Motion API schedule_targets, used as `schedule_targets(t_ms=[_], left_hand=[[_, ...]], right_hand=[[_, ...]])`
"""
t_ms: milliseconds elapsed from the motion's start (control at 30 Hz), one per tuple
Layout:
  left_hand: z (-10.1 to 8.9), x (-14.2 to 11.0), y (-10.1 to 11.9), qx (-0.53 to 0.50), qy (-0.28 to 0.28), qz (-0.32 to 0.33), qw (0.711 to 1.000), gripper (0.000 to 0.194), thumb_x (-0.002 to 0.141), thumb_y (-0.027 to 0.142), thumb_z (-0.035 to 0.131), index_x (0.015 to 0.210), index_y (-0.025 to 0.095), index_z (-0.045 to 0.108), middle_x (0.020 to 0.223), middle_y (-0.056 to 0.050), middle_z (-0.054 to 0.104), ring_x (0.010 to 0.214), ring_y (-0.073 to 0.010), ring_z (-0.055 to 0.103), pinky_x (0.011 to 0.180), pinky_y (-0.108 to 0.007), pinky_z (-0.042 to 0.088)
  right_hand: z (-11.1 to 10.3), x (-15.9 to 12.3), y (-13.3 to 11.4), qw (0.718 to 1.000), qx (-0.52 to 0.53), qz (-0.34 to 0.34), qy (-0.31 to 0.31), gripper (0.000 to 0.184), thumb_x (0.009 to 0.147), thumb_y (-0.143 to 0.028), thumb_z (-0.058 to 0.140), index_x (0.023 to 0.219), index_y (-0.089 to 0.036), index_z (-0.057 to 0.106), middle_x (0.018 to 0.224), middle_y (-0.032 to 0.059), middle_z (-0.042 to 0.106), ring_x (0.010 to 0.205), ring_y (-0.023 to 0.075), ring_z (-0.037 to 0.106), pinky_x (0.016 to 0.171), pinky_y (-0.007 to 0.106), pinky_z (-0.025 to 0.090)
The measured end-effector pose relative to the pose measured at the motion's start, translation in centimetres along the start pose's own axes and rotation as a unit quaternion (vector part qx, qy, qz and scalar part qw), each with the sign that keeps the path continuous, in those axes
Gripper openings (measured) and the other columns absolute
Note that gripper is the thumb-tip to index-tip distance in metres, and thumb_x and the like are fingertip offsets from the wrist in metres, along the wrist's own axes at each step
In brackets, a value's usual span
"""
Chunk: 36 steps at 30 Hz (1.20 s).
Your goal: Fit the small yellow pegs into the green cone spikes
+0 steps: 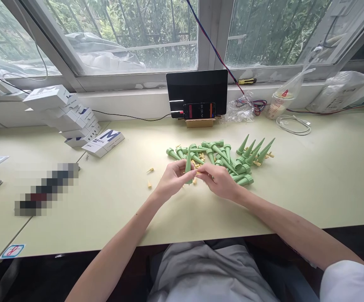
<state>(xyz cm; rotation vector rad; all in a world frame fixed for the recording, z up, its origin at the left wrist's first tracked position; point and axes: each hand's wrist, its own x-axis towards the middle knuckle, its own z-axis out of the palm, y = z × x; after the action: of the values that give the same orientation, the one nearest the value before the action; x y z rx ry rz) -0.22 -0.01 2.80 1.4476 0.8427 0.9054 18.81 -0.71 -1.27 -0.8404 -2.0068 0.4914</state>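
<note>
My left hand (173, 178) is closed around a green plastic cone spike (188, 161), which stands upright with its tip pointing up. My right hand (220, 180) meets it from the right, fingers pinched on a small yellow piece (198, 170) at the cone's side. Just behind my hands lies a pile of several green cones (222, 157) mixed with small yellow pieces. Two loose yellow pieces (150, 170) lie on the pale table (310, 184) to the left of my hands.
A dark tablet (197, 90) and a phone (199, 110) stand against the window sill behind the pile. Stacked white boxes (65, 113) sit at the far left. A bagged cup (279, 102), a white cable (293, 125) and plastic bags lie at the far right.
</note>
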Motion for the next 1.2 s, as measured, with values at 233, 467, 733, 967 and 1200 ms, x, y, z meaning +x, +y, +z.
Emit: schedule_targets(t_ms=[233, 467, 733, 967, 1200], left_hand=[[-0.04, -0.01, -0.09, -0.004, -0.004, -0.003, 1.000, 0.026, 0.081, 0.039, 0.074, 0.080, 0.016, 0.062, 0.074, 0.000, 0.052, 0.066, -0.0104, 0.049, 0.059, -0.023, 0.041], [-0.05, -0.07, -0.07, -0.014, -0.007, -0.014, 1.000, 0.027, 0.077, 0.036, 0.079, 0.080, 0.016, 0.061, 0.074, 0.001, 0.052, 0.066, -0.0102, 0.049, 0.059, -0.023, 0.041], [-0.01, -0.11, 0.07, -0.019, -0.011, -0.011, 1.000, 0.026, 0.078, 0.036, 0.078, 0.080, 0.015, 0.062, 0.073, 0.001, 0.051, 0.065, -0.0096, 0.048, 0.059, -0.022, 0.040], [0.02, -0.05, 0.02, 0.002, 0.014, 0.000, 1.000, 0.024, 0.081, 0.037, 0.076, 0.082, 0.015, 0.066, 0.076, -0.001, 0.058, 0.070, -0.0109, 0.055, 0.064, -0.022, 0.046], [0.07, 0.09, -0.06, 0.000, 0.030, 0.005, 1.000, 0.026, 0.083, 0.039, 0.073, 0.090, 0.015, 0.072, 0.085, -0.006, 0.068, 0.080, -0.0156, 0.064, 0.072, -0.025, 0.053]], right_hand=[[0.00, 0.08, 0.01, 1.000, -0.014, -0.012, -0.004, 0.022, 0.103, -0.029, 0.046, 0.089, -0.020, 0.060, 0.077, 0.0033, 0.066, 0.063, 0.0141, 0.055, 0.059, 0.025, 0.040], [-0.08, 0.05, 0.00, 0.999, -0.023, -0.013, -0.019, 0.026, 0.104, -0.030, 0.042, 0.088, -0.019, 0.059, 0.077, 0.0039, 0.066, 0.063, 0.0138, 0.053, 0.059, 0.025, 0.038], [-0.05, 0.00, 0.22, 0.999, -0.035, -0.028, -0.022, 0.030, 0.106, -0.032, 0.037, 0.090, -0.019, 0.059, 0.078, 0.0046, 0.067, 0.063, 0.0143, 0.054, 0.058, 0.026, 0.037], [-0.06, 0.11, -0.24, 0.999, -0.026, -0.019, -0.007, 0.025, 0.105, -0.030, 0.043, 0.091, -0.019, 0.061, 0.078, 0.0040, 0.065, 0.066, 0.0145, 0.056, 0.061, 0.026, 0.041], [-0.05, 0.14, -0.39, 1.000, 0.007, -0.028, 0.011, 0.011, 0.100, -0.026, 0.054, 0.107, -0.020, 0.061, 0.086, 0.0036, 0.062, 0.067, 0.0128, 0.057, 0.062, 0.025, 0.047]])
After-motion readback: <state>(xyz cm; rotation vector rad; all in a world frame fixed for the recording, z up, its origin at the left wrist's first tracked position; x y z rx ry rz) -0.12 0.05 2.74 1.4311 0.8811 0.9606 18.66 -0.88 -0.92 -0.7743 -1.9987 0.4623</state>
